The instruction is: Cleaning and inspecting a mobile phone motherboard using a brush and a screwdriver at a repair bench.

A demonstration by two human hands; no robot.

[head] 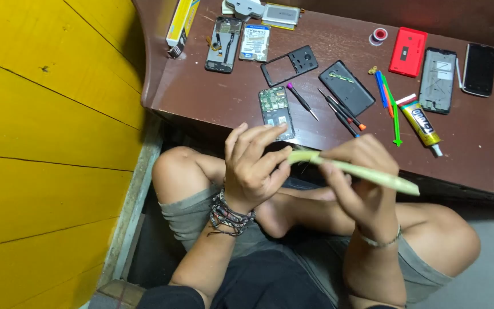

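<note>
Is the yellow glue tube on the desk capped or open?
Capped: the glue tube lies flat on the desk, a white cap on its nozzle end.

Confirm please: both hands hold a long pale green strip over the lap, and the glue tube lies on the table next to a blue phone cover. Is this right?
Not quite. The head view shows the left hand and right hand holding the pale green strip over the lap, but the phone cover on the table near the glue tube is red, not blue.
</note>
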